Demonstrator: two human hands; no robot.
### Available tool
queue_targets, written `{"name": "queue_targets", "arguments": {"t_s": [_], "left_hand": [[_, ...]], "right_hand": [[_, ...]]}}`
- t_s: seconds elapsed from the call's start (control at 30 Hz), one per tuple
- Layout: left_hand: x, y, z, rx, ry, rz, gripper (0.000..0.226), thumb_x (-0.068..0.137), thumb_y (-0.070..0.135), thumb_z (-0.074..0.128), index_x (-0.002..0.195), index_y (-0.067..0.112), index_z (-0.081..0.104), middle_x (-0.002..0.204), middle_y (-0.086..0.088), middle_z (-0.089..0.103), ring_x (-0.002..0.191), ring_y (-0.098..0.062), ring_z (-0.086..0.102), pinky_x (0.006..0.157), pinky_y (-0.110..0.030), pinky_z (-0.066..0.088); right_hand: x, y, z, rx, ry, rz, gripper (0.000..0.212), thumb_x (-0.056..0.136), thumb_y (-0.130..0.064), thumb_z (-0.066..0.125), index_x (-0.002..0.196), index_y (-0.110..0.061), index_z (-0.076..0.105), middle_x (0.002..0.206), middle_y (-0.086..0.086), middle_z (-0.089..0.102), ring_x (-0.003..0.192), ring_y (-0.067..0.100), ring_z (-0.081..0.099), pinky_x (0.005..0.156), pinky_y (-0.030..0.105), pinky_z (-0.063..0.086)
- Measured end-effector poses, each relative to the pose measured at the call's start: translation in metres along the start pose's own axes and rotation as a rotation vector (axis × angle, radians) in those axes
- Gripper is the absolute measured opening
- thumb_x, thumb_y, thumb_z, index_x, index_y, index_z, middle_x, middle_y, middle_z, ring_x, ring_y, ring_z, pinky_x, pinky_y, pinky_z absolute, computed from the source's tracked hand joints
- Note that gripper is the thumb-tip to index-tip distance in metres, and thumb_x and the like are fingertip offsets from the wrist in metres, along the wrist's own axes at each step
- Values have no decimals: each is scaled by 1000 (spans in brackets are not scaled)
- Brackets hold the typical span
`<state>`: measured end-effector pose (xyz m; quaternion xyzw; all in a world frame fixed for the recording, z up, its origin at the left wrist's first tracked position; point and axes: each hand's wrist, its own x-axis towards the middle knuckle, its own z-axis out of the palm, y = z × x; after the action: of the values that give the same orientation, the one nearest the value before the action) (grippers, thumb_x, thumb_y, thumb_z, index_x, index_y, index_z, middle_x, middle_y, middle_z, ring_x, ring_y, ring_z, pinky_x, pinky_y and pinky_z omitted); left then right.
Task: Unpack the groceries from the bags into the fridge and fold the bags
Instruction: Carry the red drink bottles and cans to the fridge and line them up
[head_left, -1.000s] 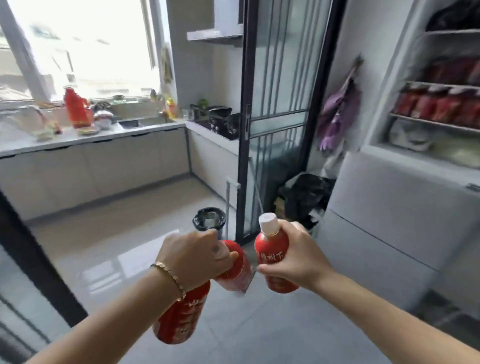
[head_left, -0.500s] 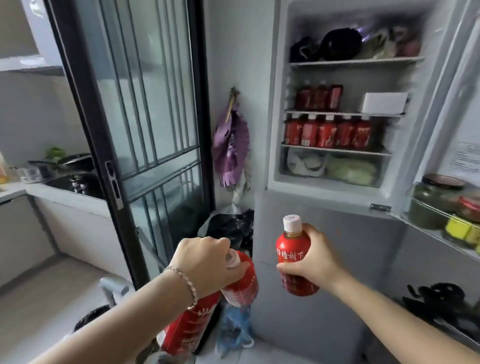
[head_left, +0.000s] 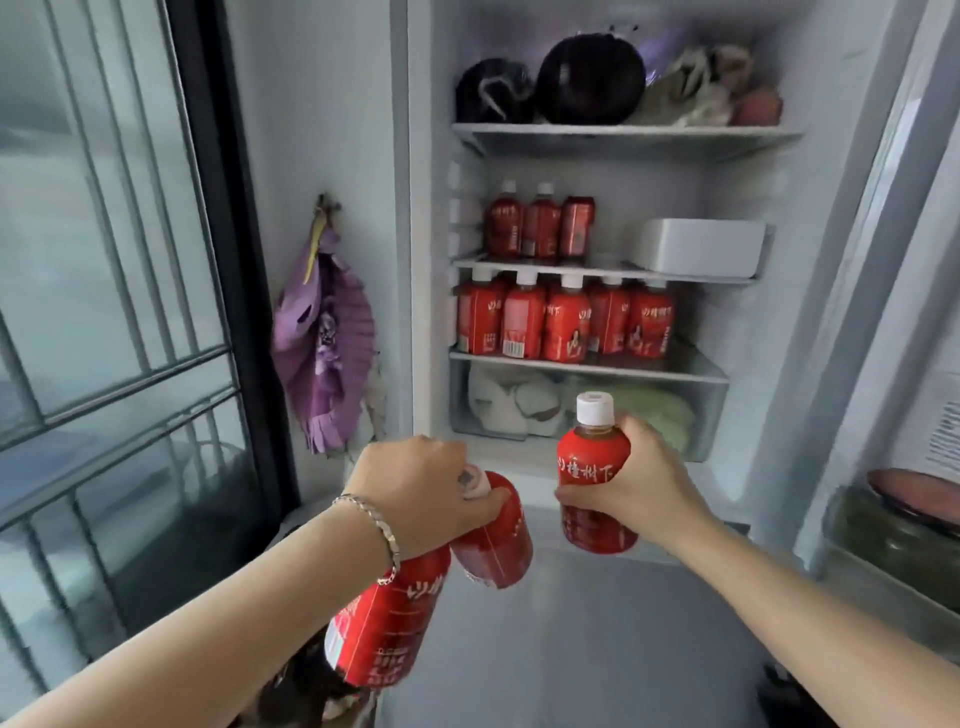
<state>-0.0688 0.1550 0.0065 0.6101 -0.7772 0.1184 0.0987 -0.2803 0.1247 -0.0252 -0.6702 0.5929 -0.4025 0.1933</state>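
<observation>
your right hand (head_left: 647, 491) has its fingers (head_left: 575, 500) wrapped round a red bottle (head_left: 592, 467), upright with its white cap on top, in front of the open fridge (head_left: 623, 136). its label reads 楂树下 in white. your left hand (head_left: 415, 488) grips two more red bottles (head_left: 387, 629) by their necks. they hang bases down, tilted. matching bottles (head_left: 566, 325) line a shelf.

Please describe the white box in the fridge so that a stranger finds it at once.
Look into the open white fridge, at its second shelf from the top. Right of three red drink containers lies a white rectangular plastic box. It alone there is pale, wide and low.
</observation>
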Motion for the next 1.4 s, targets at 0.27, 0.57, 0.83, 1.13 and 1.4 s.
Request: {"name": "queue_targets", "arguments": {"t_s": [0.27, 0.57, 0.83, 1.13, 1.4], "left_hand": [[162, 15, 12, -78, 93, 36, 47, 81, 70, 39, 83, 25, 51, 75, 11, 56, 73, -12, 58, 69, -25, 49], [251, 9, 39, -79, 141, 106, 53, 78, 73, 38, 82, 24, 55, 79, 9, 63, 74, -11, 61, 74, -29, 53], [277, 2, 55, -38, 117, 196, 52, 78, 74, 36, 83, 26, 55, 77, 11, 62, 70, -7, 60, 69, -22, 50], [284, 20, 56, -109, 108, 213, 50, 79, 72, 38, 72, 24, 49, 74, 9, 61, 72, -10, 60, 70, -25, 50], [292, 51, 32, -336, 264, 291, 47, 74, 73, 46, 70, 26, 47, 69, 10, 57, 68, -8, 56, 63, -24, 44]], "right_hand": [[177, 42, -40, 59, 360, -60, 72, 57, -27, 88, 118, -24, 50, 112, -1, 57, 97, 16, 56, 82, 29, 44], [277, 81, -28, 62, 422, -3, 70, 61, -25, 87, 123, -18, 54, 115, 1, 61, 104, 19, 58, 91, 31, 46], [302, 92, -25, -271, 146, 174, 95, 80, -60, 58, 148, -15, 9, 150, 12, 20, 137, 31, 23, 112, 45, 25], [227, 46, -33, -419, -288, -85, 109, 78, -30, 71, 149, -22, -11, 154, -7, -4, 143, 15, 1, 117, 31, 15], [204, 57, -21, -115, 130, -230, 77, 52, -49, 83, 122, -41, 51, 116, -19, 57, 104, -1, 56, 89, 27, 50]]}}
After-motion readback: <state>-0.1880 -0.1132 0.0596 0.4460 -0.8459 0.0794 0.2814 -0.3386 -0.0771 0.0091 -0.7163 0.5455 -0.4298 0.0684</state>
